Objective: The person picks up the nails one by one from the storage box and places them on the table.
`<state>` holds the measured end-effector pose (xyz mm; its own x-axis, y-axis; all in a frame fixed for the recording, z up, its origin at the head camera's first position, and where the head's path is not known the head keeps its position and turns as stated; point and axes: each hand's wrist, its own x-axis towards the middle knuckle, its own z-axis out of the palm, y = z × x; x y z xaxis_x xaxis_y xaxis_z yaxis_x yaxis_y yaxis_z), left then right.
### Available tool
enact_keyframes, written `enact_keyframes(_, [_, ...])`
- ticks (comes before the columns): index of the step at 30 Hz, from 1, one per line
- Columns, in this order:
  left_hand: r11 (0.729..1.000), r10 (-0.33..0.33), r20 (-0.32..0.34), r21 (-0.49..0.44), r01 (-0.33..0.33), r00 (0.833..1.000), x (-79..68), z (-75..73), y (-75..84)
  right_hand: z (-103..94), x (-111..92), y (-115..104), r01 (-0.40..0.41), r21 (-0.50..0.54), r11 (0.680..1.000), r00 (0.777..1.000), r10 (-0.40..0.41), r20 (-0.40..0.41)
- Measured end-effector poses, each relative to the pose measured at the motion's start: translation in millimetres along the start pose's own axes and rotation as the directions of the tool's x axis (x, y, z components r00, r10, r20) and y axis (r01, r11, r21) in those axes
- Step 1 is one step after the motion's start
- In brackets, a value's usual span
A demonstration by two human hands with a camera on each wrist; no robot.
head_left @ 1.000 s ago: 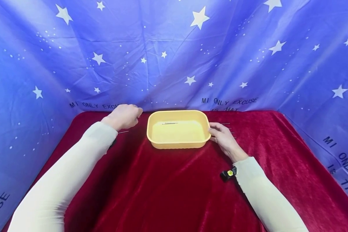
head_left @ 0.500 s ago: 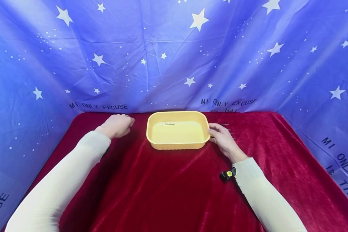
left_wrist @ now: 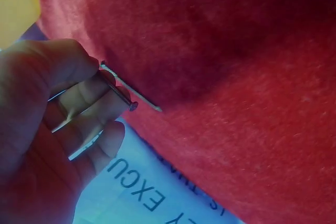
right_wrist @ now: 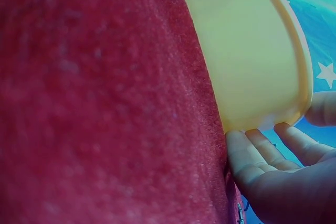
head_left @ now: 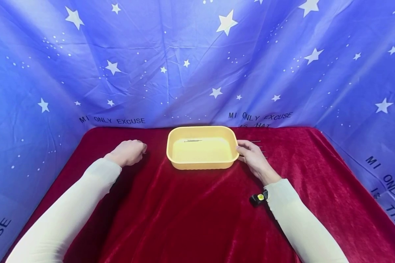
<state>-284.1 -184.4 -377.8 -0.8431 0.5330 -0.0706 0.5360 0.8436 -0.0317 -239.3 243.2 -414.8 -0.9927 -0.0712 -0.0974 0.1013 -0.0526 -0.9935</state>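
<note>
My left hand (head_left: 129, 151) is low over the red cloth, left of the yellow tray (head_left: 202, 165), its fingers curled. In the left wrist view it pinches a dark nail (left_wrist: 119, 94) between thumb and fingers, the nail's head pointing outward. Right at the fingertips, a second, brighter nail (left_wrist: 134, 91) shows against the cloth. At the tray's right end my right hand (head_left: 255, 159) grips the wall, thumb at the rim and fingertips against the outside. A few thin nails (head_left: 192, 140) lie inside the tray.
Several nails (head_left: 256, 141) lie on the cloth beyond my right hand, partly hidden by it. Red velvet (head_left: 191, 212) covers the table. A blue star-patterned curtain (head_left: 191, 87) hangs right behind the table's far edge and along both sides.
My left hand has moved toward me and slightly left, coming down from near the table's far edge. The right hand and the tray have stayed in place.
</note>
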Motion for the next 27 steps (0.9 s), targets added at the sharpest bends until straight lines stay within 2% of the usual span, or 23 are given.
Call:
enact_keyframes(15, [0.999, 0.035, -0.078, 0.002, -0.035, 0.996, -1.0, 13.6, -4.8, -1.0, -0.8, 2.0, 0.000, -0.010, 1.000, 1.000, 0.000, -0.001])
enact_keyframes(27, [0.999, 0.053, -0.103, 0.014, -0.052, 0.993, -1.4, 20.4, -7.3, -0.5, 0.0, 0.7, 0.002, -0.016, 1.000, 1.000, -0.002, -0.008])
